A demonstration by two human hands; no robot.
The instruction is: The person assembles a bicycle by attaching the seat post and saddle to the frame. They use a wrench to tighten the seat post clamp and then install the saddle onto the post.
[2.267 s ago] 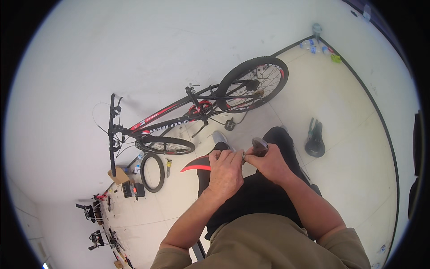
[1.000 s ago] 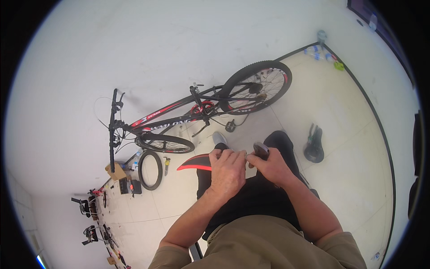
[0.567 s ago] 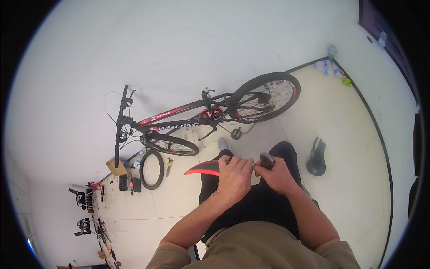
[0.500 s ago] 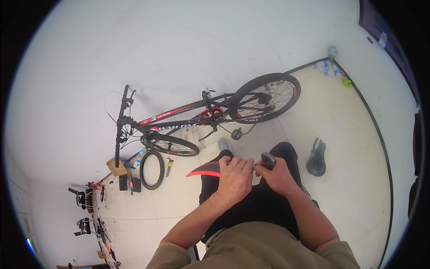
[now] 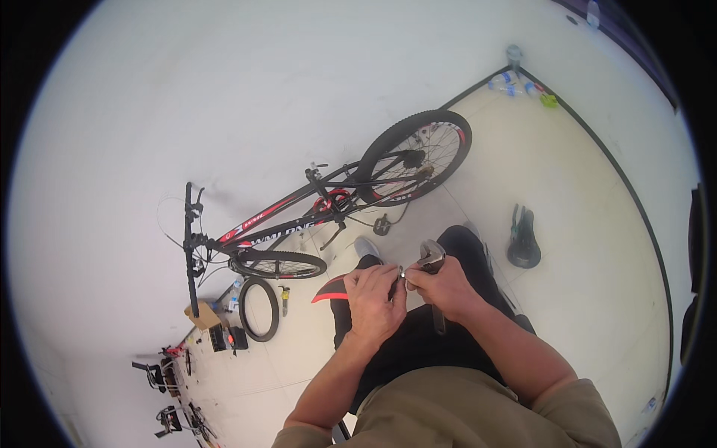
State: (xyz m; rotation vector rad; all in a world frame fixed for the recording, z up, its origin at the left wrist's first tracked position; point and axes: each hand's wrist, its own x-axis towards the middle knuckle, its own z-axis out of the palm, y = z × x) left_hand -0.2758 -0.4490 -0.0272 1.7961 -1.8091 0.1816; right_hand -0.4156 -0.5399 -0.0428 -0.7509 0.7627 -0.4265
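Note:
Above my lap, my left hand (image 5: 376,305) is closed around a black mudguard with a red edge (image 5: 330,290). The mudguard's curved tip points out to the left, and its other end is mostly covered by my fingers. My right hand (image 5: 449,288) holds an adjustable wrench (image 5: 432,257), its jaw end upward and its handle hanging below the palm. Between the fingertips of both hands shows a small shiny metal piece (image 5: 402,273), too small to name exactly. The right thumb and forefinger touch this piece at the mudguard's end.
A black and red bicycle (image 5: 299,216) without a saddle leans by the white wall. The saddle (image 5: 523,239) lies on the floor to the right. At left are a loose tyre (image 5: 259,310), a yellow-handled tool (image 5: 284,300) and a cardboard box (image 5: 202,316). Plastic bottles (image 5: 506,84) lie in the corner.
The view has turned and shifted. In my right hand the wrench now stands more upright, its handle showing below. Both hands have stayed close together, with the mudguard still in the left.

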